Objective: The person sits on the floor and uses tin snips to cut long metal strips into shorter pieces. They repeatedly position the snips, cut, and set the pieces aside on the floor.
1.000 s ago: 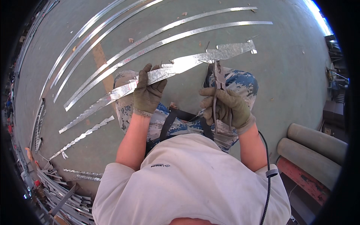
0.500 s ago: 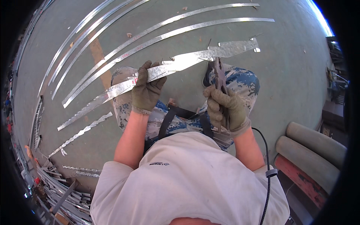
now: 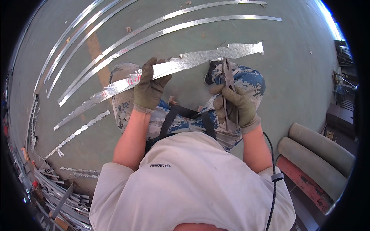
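Observation:
My left hand (image 3: 149, 90), in an olive work glove, grips a long, ragged galvanized metal strip (image 3: 200, 57) near its middle. Red marks show on the strip to the left of that hand. It slants from the lower left up to the right, with notched, bent bits along its edge. In my gloved right hand (image 3: 237, 106) is a pair of worn pliers (image 3: 228, 75), fingers around the handles and jaws pointing away from me. The jaw tips lie close to the strip's near edge; I cannot tell whether they touch it.
Long narrow metal strips (image 3: 200, 27) lie on the green floor ahead. A crumpled strip (image 3: 83, 131) is at the left, above a heap of metal scrap (image 3: 65, 200). Grey rolls (image 3: 312, 158) and a red worn beam (image 3: 300, 179) stand at the right. My camouflage-clad knees flank the work.
The metal strip has turned a little, so its glare has shifted and its far-right end sits slightly lower. My right fingers have shifted on the pliers. The whole view has moved slightly.

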The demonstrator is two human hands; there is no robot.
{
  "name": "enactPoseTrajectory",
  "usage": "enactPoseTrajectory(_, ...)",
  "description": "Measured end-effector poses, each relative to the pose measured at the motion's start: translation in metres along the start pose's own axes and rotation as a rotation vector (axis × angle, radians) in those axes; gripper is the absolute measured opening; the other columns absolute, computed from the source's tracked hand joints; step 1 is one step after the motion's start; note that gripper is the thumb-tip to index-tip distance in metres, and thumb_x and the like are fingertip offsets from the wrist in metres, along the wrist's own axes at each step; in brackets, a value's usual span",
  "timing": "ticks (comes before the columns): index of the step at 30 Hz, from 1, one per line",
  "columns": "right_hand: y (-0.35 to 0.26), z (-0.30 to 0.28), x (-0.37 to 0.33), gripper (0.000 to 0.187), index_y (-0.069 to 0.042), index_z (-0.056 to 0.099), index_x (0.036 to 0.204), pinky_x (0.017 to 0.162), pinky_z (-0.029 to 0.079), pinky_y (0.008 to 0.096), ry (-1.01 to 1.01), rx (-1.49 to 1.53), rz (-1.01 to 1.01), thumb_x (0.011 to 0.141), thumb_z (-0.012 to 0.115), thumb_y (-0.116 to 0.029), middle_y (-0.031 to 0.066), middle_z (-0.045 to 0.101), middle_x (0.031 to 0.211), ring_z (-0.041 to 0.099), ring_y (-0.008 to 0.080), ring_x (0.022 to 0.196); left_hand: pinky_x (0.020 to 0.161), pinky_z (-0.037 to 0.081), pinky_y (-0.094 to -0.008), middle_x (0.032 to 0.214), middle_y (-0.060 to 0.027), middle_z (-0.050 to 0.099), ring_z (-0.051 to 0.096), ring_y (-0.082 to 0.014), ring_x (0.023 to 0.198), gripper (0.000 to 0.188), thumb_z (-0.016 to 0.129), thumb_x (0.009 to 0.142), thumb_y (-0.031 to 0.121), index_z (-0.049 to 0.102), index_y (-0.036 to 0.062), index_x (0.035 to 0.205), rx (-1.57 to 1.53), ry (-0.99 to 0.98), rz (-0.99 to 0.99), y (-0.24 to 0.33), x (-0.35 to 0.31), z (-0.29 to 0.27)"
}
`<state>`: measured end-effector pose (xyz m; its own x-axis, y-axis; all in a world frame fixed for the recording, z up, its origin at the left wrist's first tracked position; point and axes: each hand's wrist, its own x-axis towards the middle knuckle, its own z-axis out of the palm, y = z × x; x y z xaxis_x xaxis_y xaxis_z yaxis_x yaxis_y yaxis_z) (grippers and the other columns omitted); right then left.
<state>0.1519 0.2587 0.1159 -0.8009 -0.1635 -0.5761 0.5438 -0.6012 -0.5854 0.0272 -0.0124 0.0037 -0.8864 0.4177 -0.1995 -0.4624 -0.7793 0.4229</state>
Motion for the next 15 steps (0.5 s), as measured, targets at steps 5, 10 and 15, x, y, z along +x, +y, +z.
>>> enactPoseTrajectory(5, 0.018, -0.004, 0.001, 0.038, 0.004, 0.054, 0.133, 0.06, 0.061, 0.0352, -0.132, 0.204, 0.011, 0.106, 0.055, -0.023, 0.0159, 0.074, 0.098, 0.074, 0.0243, 0.075, 0.098, 0.062, -0.0435, 0.133, -0.0135, 0.065, 0.067, -0.0264, 0.12, 0.039, 0.06, 0.105, 0.027, 0.055, 0.0054, 0.137, 0.01, 0.005, 0.013, -0.002, 0.0, 0.003)
enactPoseTrajectory(10, 0.04, 0.01, 0.012, 0.041, 0.004, 0.051, 0.139, 0.065, 0.062, 0.0341, 0.073, -0.016, 0.151, 0.105, 0.057, -0.018, 0.0141, 0.074, 0.1, 0.073, 0.0235, 0.079, 0.097, 0.062, -0.0429, 0.132, -0.0139, 0.065, 0.067, -0.0274, 0.119, 0.041, 0.058, 0.106, 0.029, 0.054, 0.0055, 0.138, 0.075, 0.046, 0.009, -0.004, 0.003, 0.0)
enactPoseTrajectory(15, 0.031, 0.037, 0.008, 0.043, 0.0, 0.049, 0.143, 0.072, 0.056, 0.0305, 0.003, -0.131, 0.166, 0.103, 0.06, -0.01, 0.012, 0.071, 0.107, 0.068, 0.0159, 0.084, 0.092, 0.064, -0.0399, 0.129, -0.0158, 0.065, 0.069, -0.0273, 0.112, 0.043, 0.058, 0.105, 0.032, 0.053, 0.0044, 0.138, 0.13, 0.126, -0.004, -0.003, 0.003, 0.007)
